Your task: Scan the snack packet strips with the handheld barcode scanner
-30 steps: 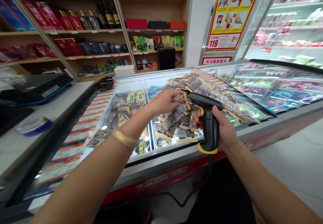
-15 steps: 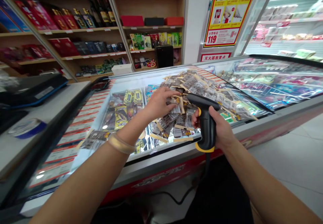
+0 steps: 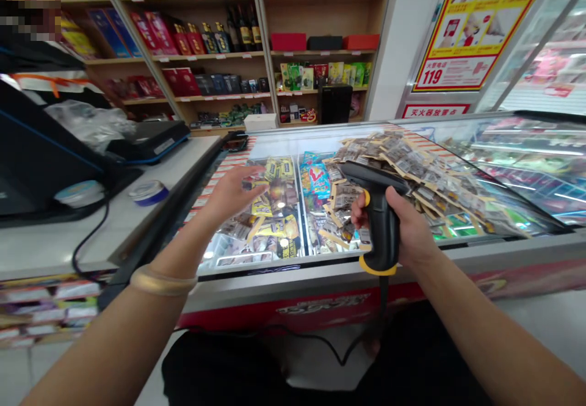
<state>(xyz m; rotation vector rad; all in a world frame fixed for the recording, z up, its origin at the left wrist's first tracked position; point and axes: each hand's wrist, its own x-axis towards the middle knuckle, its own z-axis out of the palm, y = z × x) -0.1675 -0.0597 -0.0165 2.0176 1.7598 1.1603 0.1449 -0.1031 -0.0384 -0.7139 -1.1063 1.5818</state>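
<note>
In my right hand point(image 3: 414, 229) is a black barcode scanner point(image 3: 383, 229) with yellow trim, gripped by its handle, its head pointing left over the freezer. A cable hangs from its base. My left hand point(image 3: 231, 195), with a gold bangle at the wrist, hovers over the left part of the glass lid. Its thumb and fingers are apart, with nothing visible between them. Below it a small clear packet point(image 3: 238, 228) lies on the glass. To the right a heap of small brown packets with tan edges point(image 3: 412, 162) is spread over the lid, partly hidden by the scanner.
The chest freezer point(image 3: 329, 271) shows yellow and blue packs under its glass. At left, a counter point(image 3: 196, 149) bears a roll of tape point(image 3: 149, 192), black equipment and a plastic bag point(image 3: 91, 125). Shelves of boxes and bottles point(image 3: 245, 30) stand behind. The scanner's cable loops below.
My left hand has moved left, away from the heap, to above the left side of the glass. The view has turned left, showing more counter. My right hand still grips the scanner.
</note>
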